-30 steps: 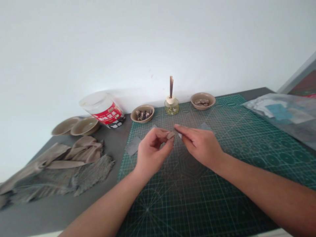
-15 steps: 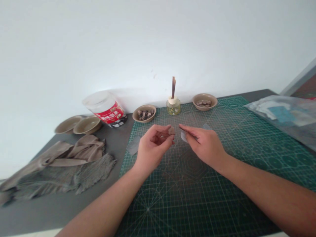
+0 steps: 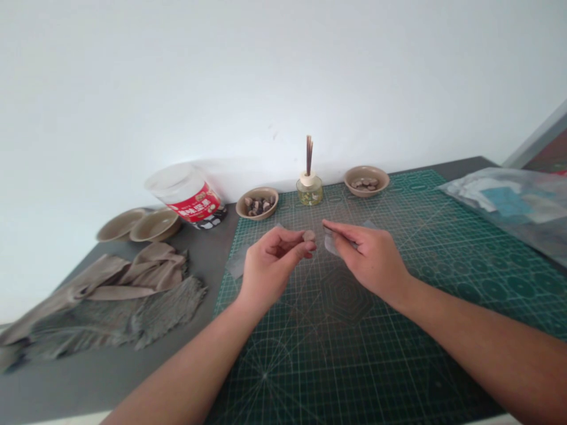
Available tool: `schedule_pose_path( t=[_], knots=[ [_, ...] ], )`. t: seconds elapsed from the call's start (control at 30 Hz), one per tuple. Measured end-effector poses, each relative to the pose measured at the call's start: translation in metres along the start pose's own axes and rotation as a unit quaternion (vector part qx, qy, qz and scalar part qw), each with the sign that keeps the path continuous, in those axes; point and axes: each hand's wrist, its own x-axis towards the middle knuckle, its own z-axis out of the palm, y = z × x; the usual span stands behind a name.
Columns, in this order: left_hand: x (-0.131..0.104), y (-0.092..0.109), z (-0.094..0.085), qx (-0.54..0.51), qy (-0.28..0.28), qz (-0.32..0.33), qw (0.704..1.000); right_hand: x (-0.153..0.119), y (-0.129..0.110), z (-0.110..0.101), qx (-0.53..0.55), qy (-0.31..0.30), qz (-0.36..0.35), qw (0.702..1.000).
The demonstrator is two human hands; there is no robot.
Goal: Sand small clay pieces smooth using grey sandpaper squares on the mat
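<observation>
Over the green cutting mat [image 3: 305,348], my left hand [image 3: 270,260] pinches a small pale brown stone [image 3: 309,236] between thumb and fingertips. Just to its right, my right hand [image 3: 370,254] is closed on a thin grey sheet [image 3: 330,242], dark along its upper edge, which looks like sandpaper. A narrow gap separates the sheet from the stone. Behind my left hand is a bowl [image 3: 241,209] of rough brown and dark stones. A second bowl [image 3: 385,181], farther right, holds several flatter, rounded brown pieces.
A reed diffuser [image 3: 310,192] stands between the bowls. At left are two overlapping bowls [image 3: 155,227], a red-labelled plastic jar [image 3: 195,203] and crumpled cloths [image 3: 133,295]. A grey sheet [image 3: 236,262] lies beside my left hand. On the right is a filled plastic bag [image 3: 522,206].
The stone in my left hand has turned and sits slightly lower, showing a rounder face. My right hand keeps the sheet, nearly in place. The camera view has shifted slightly.
</observation>
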Motion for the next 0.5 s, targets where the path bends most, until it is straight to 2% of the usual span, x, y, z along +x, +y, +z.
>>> schedule_pose_path(
  t=[0.23,0.4,0.5],
  knots=[
    [0.0008,-0.0011,-0.0003,0.028,-0.016,-0.016,0.999,-0.0017,-0.004,-0.0008,0.023,0.009,0.015,1.0],
    [0.0015,0.004,0.0002,0.048,-0.008,0.018,0.999,-0.0032,-0.0054,-0.0009,0.03,0.013,-0.009,0.999],
    [0.0024,0.0026,-0.0005,0.041,-0.018,0.008,0.999,-0.0046,-0.0059,-0.0009,0.019,0.009,-0.028,0.999]
  ],
)
